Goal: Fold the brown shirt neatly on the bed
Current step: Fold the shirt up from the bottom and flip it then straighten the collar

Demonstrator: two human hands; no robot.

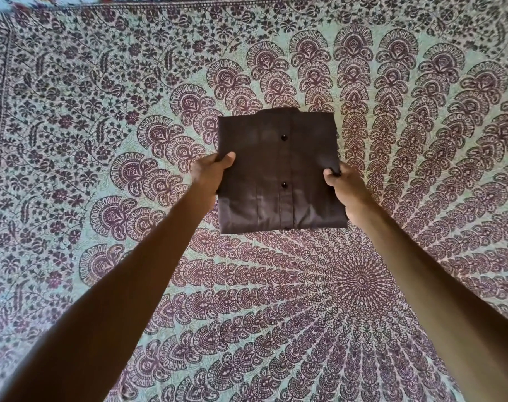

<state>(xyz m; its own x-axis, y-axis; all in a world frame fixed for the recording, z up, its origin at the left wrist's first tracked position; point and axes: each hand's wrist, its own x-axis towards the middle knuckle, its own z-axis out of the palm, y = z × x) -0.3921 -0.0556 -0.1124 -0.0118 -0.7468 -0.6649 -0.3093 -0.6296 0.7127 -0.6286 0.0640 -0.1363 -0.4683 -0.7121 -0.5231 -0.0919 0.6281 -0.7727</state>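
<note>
Centrally in the frame, brown shirt (278, 169) folded into a rectangle, button placket facing up, left hand (210, 177) gripping its left edge, right hand (347, 190) gripping its right edge, above the patterned bedsheet (102, 111).

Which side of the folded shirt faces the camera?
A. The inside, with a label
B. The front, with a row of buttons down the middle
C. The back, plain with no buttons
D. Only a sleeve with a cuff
B: the shirt shows its placket with dark buttons running down the middle, while the left hand and right hand grip its two side edges.
</note>
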